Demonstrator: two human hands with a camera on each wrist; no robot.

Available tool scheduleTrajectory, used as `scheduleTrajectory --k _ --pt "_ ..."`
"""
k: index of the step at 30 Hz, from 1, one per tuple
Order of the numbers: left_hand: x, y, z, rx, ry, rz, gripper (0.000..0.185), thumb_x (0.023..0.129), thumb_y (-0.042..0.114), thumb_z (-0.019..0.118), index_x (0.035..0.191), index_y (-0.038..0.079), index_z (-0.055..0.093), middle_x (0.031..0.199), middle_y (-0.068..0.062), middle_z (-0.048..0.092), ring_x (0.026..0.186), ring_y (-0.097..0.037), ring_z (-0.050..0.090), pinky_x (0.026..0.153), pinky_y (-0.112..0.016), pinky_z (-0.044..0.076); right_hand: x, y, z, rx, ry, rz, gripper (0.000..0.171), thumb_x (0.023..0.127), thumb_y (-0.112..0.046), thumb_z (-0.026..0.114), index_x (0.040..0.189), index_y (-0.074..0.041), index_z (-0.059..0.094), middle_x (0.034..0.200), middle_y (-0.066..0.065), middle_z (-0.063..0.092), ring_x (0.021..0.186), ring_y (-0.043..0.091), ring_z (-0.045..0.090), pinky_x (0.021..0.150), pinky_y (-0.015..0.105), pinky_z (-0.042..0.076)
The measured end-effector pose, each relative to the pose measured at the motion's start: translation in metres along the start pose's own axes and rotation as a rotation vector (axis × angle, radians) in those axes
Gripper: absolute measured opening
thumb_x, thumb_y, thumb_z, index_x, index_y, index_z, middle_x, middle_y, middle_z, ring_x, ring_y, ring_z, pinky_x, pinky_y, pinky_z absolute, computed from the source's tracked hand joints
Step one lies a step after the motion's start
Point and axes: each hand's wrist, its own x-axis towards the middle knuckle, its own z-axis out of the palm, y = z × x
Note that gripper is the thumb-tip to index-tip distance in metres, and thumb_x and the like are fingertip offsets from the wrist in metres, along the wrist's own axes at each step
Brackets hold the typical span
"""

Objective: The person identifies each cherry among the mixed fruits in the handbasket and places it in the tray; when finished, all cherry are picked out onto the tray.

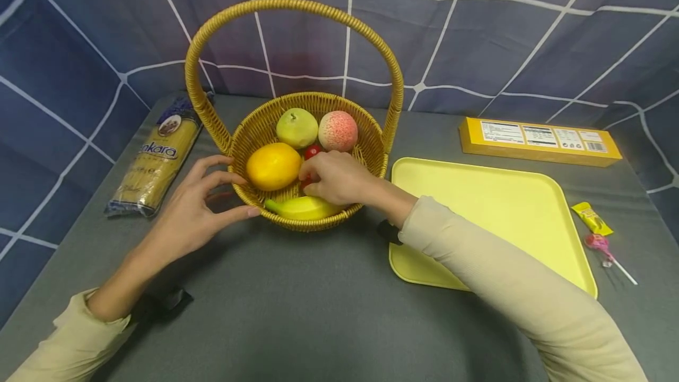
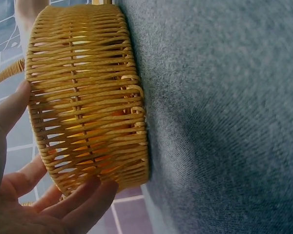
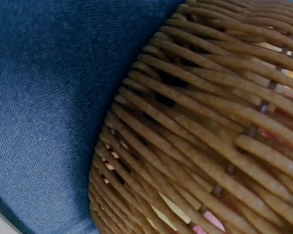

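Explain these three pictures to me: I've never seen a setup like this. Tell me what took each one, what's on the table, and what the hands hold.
No machine here: a person wears three cameras. The wide picture comes from the head; the two close-ups come from the wrists, both showing the wicker basket wall up close.

The left hand rests its fingers against the basket's outside. The right hand reaches inside, fingers curled at a small red fruit; the grip itself is hidden.

Also in the basket: a lemon, green pear, peach and banana.

On the grey table: a spaghetti packet, yellow tray, yellow box, sachet and lollipop.
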Motion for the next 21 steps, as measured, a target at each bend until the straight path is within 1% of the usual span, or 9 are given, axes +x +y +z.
scheduleTrajectory --k 5,9,13,16,19,21 --pt "0.0003 0.0001 -0.0003 -0.01 -0.001 -0.002 0.044 0.081 0.022 0.084 0.114 0.001 0.065 0.145 -0.015 0.035 0.124 -0.039 0.043 0.092 -0.057 0.051 0.0034 0.0011 0.0011 -0.001 0.008 0.01 0.019 0.091 -0.018 0.072 0.109 -0.013 0.074 0.099 -0.005 0.07 0.09 0.019 0.06 0.085 0.037 0.05" --pt "0.0011 -0.0004 -0.0002 -0.014 -0.003 -0.002 0.044 0.081 0.022 0.084 0.114 0.0 0.065 0.145 -0.014 0.035 0.124 -0.039 0.042 0.092 -0.057 0.051 0.0049 0.0018 0.0007 -0.011 -0.003 0.016 0.019 0.091 -0.021 0.072 0.109 -0.014 0.075 0.101 -0.004 0.071 0.091 0.018 0.061 0.087 0.037 0.05" --pt "0.0017 -0.0009 -0.0009 -0.012 -0.007 0.001 0.044 0.081 0.022 0.084 0.114 0.001 0.065 0.144 -0.014 0.035 0.125 -0.038 0.042 0.092 -0.057 0.051 0.0059 0.0026 0.0006 -0.042 -0.023 0.014 0.013 0.092 -0.024 0.071 0.1 -0.016 0.076 0.089 -0.005 0.069 0.083 0.019 0.058 0.081 0.036 0.05" --pt "0.0014 -0.0006 -0.0018 -0.003 -0.015 -0.005 0.045 0.081 0.024 0.084 0.114 0.001 0.065 0.144 -0.014 0.036 0.124 -0.039 0.043 0.092 -0.058 0.051 0.0063 0.0035 0.0014 -0.055 -0.026 -0.009 0.01 0.093 -0.025 0.07 0.092 -0.016 0.075 0.08 -0.005 0.064 0.078 0.02 0.055 0.076 0.034 0.048" --pt "0.0013 -0.0001 -0.0023 0.011 -0.02 -0.01 0.046 0.081 0.027 0.084 0.114 0.001 0.065 0.144 -0.014 0.036 0.123 -0.04 0.044 0.091 -0.058 0.051 0.0055 0.0044 0.0019 -0.038 -0.006 -0.033 0.011 0.092 -0.024 0.071 0.088 -0.014 0.072 0.078 -0.004 0.061 0.078 0.019 0.053 0.074 0.032 0.046" --pt "0.0016 0.0001 -0.0027 0.02 -0.02 -0.009 0.047 0.081 0.027 0.084 0.114 0.001 0.065 0.144 -0.014 0.036 0.123 -0.039 0.045 0.091 -0.057 0.052 0.0037 0.005 0.0015 -0.01 0.021 -0.041 0.012 0.092 -0.024 0.072 0.089 -0.013 0.07 0.079 -0.004 0.061 0.079 0.019 0.053 0.074 0.032 0.046"
